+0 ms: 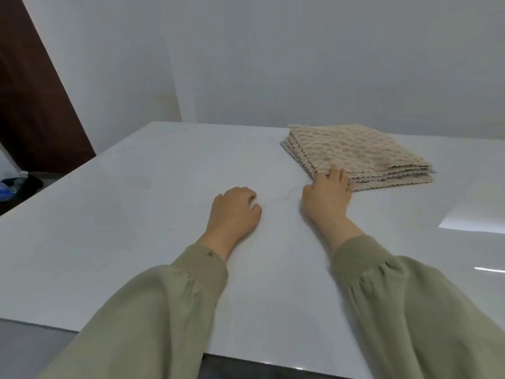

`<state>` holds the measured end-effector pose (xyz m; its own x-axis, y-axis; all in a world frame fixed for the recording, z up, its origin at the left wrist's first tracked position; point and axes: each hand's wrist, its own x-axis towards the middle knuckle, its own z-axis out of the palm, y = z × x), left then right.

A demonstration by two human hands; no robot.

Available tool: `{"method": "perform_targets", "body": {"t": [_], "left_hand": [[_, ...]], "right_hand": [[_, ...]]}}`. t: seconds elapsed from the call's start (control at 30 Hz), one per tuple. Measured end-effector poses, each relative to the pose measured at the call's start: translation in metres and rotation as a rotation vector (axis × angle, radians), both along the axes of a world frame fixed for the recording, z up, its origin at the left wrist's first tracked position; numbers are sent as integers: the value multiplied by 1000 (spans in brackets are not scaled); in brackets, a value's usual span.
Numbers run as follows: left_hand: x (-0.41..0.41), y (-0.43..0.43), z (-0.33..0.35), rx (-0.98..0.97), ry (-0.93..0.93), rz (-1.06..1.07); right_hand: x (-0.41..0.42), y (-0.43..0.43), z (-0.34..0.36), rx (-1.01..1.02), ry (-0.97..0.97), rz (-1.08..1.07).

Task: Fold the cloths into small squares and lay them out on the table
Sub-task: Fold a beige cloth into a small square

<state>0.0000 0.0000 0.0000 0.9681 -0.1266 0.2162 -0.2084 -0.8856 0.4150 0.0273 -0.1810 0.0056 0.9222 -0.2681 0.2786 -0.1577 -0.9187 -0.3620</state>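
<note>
Head view: touching the near corner of the stack of cloths [369, 149], unfolded, far right on the table [136, 214], with the right hand [328, 192], likely to peel off the top one; pinching or not, cannot tell; resting the left hand [235, 212] loosely curled, empty, nearby in readiness.

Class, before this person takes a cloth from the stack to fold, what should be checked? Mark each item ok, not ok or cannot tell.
1. Right hand at the stack corner: ok, fingers touch it.
2. Only the top layer taken: cannot tell, fingers cover the layers.
3. Left hand free: ok, rests on table, holds nothing.
4. Folding room on table: ok, bare surface left of stack.
5. Stack lying flat: ok, slightly fanned.
</note>
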Motion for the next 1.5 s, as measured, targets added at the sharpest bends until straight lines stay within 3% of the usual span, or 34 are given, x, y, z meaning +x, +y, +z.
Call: {"method": "perform_targets", "body": {"t": [0.2,0.37,0.47,0.57,0.63,0.7,0.83,0.9,0.97,1.17,1.33,1.43,1.5], "left_hand": [[2,2,3,-79,23,40],[3,3,3,-135,25,60],[6,5,2,-281,37,115],[9,15,5,-619,-23,204],[9,26,10,-739,-116,268],[10,34,14,-796,-167,343],[16,38,15,-861,-117,374],[18,37,15,-869,-92,333],[18,35,16,-879,-82,290],[8,36,24,-722,-224,198],[-4,21,24,-372,-362,-3],[-6,-2,17,-16,-169,-227],[-1,-10,11,222,12,-262]], "right_hand": [[9,-3,0,-1,22,-39],[11,-2,2,55,-77,13],[0,9,9,-25,-288,209],[-18,32,16,-142,-679,568],[-23,42,16,-178,-783,589],[-21,40,11,-181,-587,456],[-9,21,5,-204,37,231],[-7,20,3,-213,99,235],[-7,24,2,-171,36,294],[-23,48,-1,-83,-220,772],[-36,37,7,11,-393,359],[-28,15,4,-17,-195,156],[-20,7,0,80,-117,177]]}}
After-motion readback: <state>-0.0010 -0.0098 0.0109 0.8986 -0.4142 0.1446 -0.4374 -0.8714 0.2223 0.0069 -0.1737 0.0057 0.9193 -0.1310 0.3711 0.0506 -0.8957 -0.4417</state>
